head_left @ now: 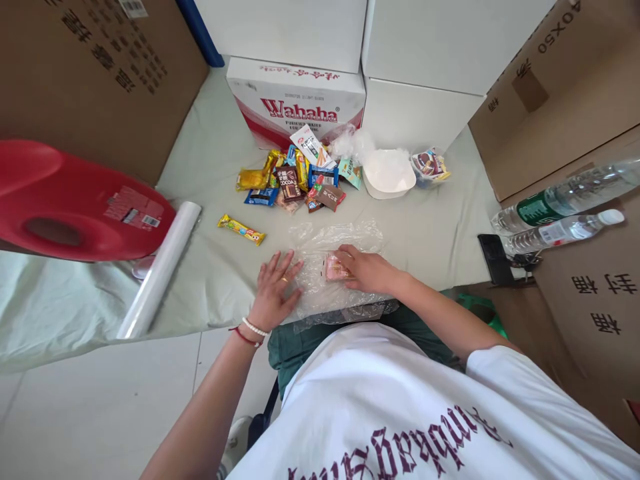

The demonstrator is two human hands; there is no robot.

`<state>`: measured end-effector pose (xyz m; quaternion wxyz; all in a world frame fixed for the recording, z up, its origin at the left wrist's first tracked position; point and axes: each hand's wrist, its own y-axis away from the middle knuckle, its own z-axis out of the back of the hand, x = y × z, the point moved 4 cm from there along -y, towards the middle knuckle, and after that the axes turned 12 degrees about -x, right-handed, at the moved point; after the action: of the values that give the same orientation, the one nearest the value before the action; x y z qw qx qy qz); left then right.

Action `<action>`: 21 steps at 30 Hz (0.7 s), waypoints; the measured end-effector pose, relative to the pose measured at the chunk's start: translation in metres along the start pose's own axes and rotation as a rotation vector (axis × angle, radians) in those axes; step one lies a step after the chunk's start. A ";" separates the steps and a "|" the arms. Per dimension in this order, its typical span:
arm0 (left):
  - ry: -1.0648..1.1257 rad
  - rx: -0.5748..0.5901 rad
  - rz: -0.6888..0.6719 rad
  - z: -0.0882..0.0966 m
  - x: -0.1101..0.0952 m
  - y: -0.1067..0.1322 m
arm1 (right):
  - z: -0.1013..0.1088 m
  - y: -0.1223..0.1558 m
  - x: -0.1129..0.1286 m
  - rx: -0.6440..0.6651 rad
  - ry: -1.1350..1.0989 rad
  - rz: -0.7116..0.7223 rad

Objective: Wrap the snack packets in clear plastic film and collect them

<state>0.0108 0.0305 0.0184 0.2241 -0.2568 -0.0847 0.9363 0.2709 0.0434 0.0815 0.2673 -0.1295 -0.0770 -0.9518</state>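
Cardboard takes up most of the view: a big brown cardboard box (100, 73) on the left with printed Chinese characters, and another brown cardboard box (550, 87) on the right marked "40X50", which reads upside down from here. Plain white boxes (425, 40) are stacked at the back. Next down in size is a red plastic stool (70, 207) tipped on its side, with a label I can't read. Then there's a red-and-white carton (295, 107) with "Wahaha" in red letters.

All of it sits round a counter covered in pale green cloth (215, 167). On the cloth are a roll of clear film (160, 267) lying diagonally, two clear water bottles (565, 213) lying flat at the right, a white bowl (389, 175), and a heap of mixed snack packets (295, 180), one reading "COCOA". A yellow snack bar (241, 229) lies by itself.

Right in front of the person is a crinkled sheet of clear plastic wrap (340, 233). The left hand (277, 287) lies flat on the sheet's left edge with its fingers spread, holding nothing. The right hand (367, 270) has its fingers curled over a small pink snack packet (334, 269) in the middle of the sheet. The packet's long axis looks roughly left-right, with the free end pointing at the left hand and the rest under the fingers. I can't read its print.
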 end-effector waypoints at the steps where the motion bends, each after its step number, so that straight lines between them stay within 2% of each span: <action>1: 0.023 -0.016 -0.041 0.005 -0.002 0.007 | 0.001 0.012 -0.005 -0.054 -0.032 0.021; 4: 0.091 0.067 -0.156 0.009 -0.009 0.030 | -0.004 0.058 -0.015 -0.174 -0.116 0.158; 7: 0.111 0.163 -0.187 0.003 -0.012 0.047 | -0.029 0.103 -0.023 -0.159 -0.122 0.302; 10: 0.110 0.141 -0.178 -0.002 -0.012 0.050 | -0.051 0.123 -0.030 -0.214 -0.091 0.291; 13: 0.204 0.054 -0.136 0.000 -0.011 0.037 | -0.051 0.116 -0.035 -0.308 -0.192 0.227; 16: 0.309 -0.051 -0.072 0.004 -0.006 0.009 | -0.033 0.091 -0.042 -0.320 -0.371 0.138; 18: 0.298 -0.115 -0.007 0.003 0.002 -0.016 | -0.019 0.071 -0.052 -0.336 -0.433 0.010; 21: 0.165 -0.186 0.208 -0.006 0.023 -0.050 | -0.007 0.043 -0.074 -0.297 -0.348 -0.244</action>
<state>0.0148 0.0858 0.0171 0.1073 -0.3600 -0.1254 0.9182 0.3529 0.0413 0.0568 0.1111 -0.3191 0.0036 -0.9412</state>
